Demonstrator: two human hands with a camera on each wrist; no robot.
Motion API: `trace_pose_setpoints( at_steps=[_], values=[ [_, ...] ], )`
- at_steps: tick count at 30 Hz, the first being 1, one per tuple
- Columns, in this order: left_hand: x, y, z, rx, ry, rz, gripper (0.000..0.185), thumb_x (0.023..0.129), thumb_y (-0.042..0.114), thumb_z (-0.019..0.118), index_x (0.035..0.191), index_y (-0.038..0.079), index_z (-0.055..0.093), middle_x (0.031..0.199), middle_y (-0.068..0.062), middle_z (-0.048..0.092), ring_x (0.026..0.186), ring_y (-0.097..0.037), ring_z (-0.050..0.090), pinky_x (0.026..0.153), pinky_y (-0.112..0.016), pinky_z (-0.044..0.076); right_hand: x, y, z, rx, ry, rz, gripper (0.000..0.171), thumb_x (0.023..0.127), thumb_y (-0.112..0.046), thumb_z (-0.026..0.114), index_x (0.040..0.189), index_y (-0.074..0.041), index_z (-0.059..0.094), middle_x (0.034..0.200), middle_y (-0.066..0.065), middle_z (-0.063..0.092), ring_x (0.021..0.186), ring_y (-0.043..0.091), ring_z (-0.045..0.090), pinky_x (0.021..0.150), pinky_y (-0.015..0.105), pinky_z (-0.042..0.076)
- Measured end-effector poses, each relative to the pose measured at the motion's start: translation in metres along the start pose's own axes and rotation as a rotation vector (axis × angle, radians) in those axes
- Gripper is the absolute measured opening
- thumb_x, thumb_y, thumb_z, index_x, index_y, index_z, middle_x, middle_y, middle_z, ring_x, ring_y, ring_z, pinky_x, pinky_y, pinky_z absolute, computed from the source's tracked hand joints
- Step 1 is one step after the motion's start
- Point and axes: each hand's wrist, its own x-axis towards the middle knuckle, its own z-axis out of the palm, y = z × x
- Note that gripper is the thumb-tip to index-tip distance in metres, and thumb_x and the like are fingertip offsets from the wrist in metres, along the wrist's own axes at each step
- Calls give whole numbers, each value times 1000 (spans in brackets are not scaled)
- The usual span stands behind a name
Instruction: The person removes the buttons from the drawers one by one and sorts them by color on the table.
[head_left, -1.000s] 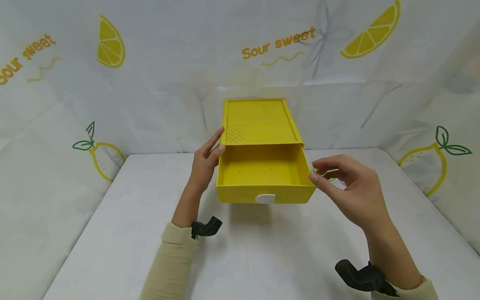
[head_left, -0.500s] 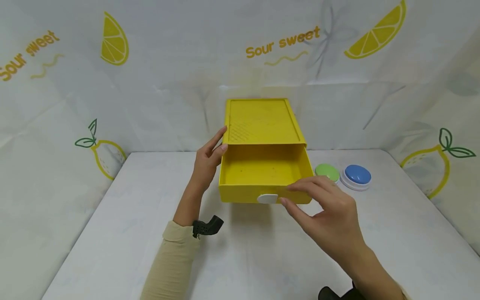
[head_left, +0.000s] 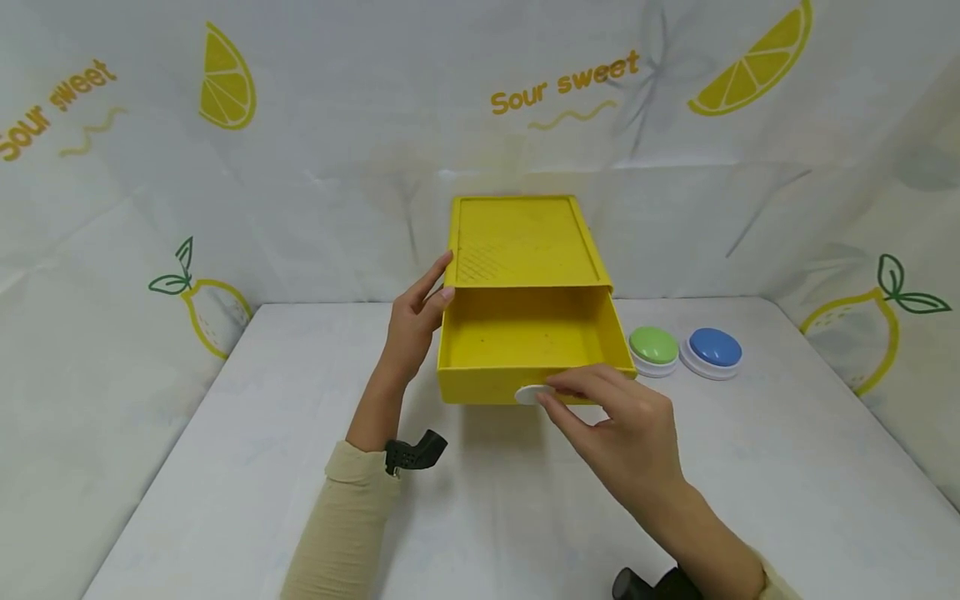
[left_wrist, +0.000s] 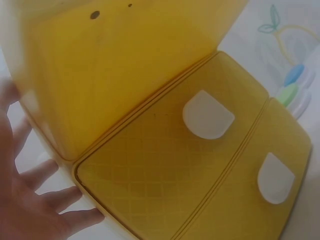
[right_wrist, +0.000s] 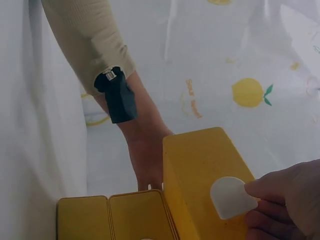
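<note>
A yellow drawer cabinet (head_left: pixel 525 240) stands at the back of the table, its top drawer (head_left: pixel 472 385) pulled out with a bare floor inside. My left hand (head_left: pixel 408 333) rests against the cabinet's left side; the left wrist view shows its fingers (left_wrist: pixel 75 220) spread and fairly straight along that side. In front of the drawer, my right hand (head_left: pixel 618 429) pinches the right part of the white drawer handle (head_left: pixel 528 394) between thumb and fingers. Two lower drawers, each with a white handle (left_wrist: pixel 207 116), are closed in the left wrist view.
A green push button (head_left: pixel 653 344) and a blue push button (head_left: pixel 715 347), both on white bases, stand right of the cabinet. A white cloth (head_left: pixel 315 200) with lemon prints hangs behind. White covers the table (head_left: pixel 480 517).
My right hand has moved left and down from beside the drawer's right corner to its handle and pinches it. Both buttons have come into sight. My left hand stays against the cabinet.
</note>
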Motion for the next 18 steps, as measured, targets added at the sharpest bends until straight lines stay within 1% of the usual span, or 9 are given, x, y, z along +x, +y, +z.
trace_pose_setpoints(
  at_steps=[5, 7, 15, 18],
  values=[
    [-1, 0, 0, 10, -4, 5, 51, 102, 37, 52, 153, 38, 44, 162, 13, 38, 143, -17, 49, 113, -47, 48, 1, 3, 5, 2, 41, 17, 21, 70, -4, 91, 85, -11, 79, 80, -2, 76, 74, 10, 70, 62, 6, 52],
    [-1, 0, 0, 14, -5, 4, 51, 102, 38, 52, 152, 40, 44, 161, 14, 39, 144, -16, 49, 113, -47, 48, 2, 4, 6, 5, 52, 7, 22, 69, -2, 91, 85, -12, 79, 80, -3, 76, 73, 10, 70, 60, 7, 52],
    [-1, 1, -1, 4, -13, -18, 49, 103, 40, 49, 152, 40, 43, 161, 16, 39, 146, -15, 45, 114, -50, 46, 5, 7, 10, 23, 46, 31, 18, 73, -7, 89, 88, -10, 79, 82, -1, 75, 75, 12, 70, 63, 6, 52],
    [-2, 1, -1, -7, -18, -29, 49, 103, 40, 49, 152, 41, 43, 161, 16, 38, 148, -15, 41, 117, -54, 42, 6, 10, 14, 17, 63, 7, 18, 72, -5, 90, 87, -8, 79, 81, 1, 75, 74, 13, 70, 63, 6, 52]
  ],
)
